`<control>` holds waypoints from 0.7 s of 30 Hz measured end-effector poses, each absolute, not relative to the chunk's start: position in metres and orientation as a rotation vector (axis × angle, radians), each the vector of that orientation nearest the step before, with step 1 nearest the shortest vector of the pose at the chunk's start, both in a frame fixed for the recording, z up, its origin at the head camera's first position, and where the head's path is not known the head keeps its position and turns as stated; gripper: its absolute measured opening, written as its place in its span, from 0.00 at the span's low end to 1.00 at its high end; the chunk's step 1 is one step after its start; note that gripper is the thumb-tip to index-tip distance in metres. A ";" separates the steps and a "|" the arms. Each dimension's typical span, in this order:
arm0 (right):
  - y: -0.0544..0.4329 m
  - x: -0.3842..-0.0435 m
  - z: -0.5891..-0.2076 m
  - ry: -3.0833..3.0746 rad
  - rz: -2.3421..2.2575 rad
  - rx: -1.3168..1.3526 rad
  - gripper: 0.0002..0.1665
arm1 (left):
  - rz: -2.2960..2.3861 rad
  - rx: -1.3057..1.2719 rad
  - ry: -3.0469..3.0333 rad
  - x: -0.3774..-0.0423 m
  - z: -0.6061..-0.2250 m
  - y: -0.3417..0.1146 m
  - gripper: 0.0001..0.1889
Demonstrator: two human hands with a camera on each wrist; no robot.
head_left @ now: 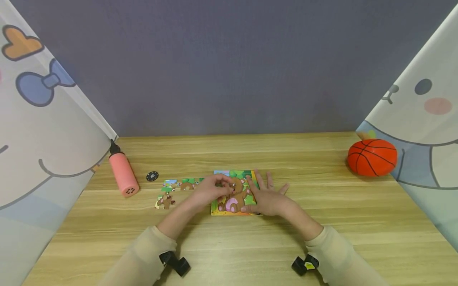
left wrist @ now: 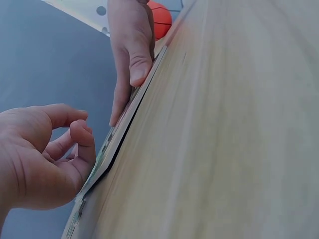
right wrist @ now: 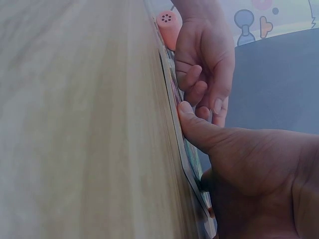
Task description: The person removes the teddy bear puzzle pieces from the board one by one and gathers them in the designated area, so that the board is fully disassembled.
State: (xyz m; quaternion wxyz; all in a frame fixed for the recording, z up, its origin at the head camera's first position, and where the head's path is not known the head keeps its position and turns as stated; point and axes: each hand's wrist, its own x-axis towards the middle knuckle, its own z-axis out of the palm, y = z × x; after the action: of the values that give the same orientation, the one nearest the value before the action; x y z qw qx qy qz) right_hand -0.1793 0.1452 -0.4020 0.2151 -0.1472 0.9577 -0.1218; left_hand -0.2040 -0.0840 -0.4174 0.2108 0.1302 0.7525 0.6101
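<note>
A bear jigsaw puzzle (head_left: pixel 234 204) lies on the wooden table in its colourful board. My left hand (head_left: pixel 214 188) is over its left part with curled fingers, thumb and forefinger close together at the bear's face. Nothing shows between those fingertips in the left wrist view, where the left hand (left wrist: pixel 50 154) is beside the thin board edge (left wrist: pixel 129 122). Spread fingers of my right hand (head_left: pixel 270 198) rest across the board's right edge. In the right wrist view, the right hand's thumb (right wrist: pixel 192 119) presses on the board near its rim.
Loose jigsaw pieces (head_left: pixel 166 201) lie left of the board, with a joined strip of pieces (head_left: pixel 187 185) behind them. Further left are a black round chip (head_left: pixel 152 176) and a pink hand pump (head_left: pixel 123 174). A red toy basketball (head_left: pixel 372 157) sits at the far right.
</note>
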 end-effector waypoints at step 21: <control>0.146 -0.179 -0.403 2.663 -0.335 -0.416 0.64 | 1.602 0.410 2.041 -0.206 -0.419 -0.079 0.28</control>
State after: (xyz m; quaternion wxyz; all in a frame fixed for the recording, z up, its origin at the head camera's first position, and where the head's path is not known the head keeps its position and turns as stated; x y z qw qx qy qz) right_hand -0.1788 0.1455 -0.4034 0.2111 -0.1496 0.9584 -0.1206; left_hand -0.2057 -0.0792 -0.4195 0.2546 0.1510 0.7512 0.5899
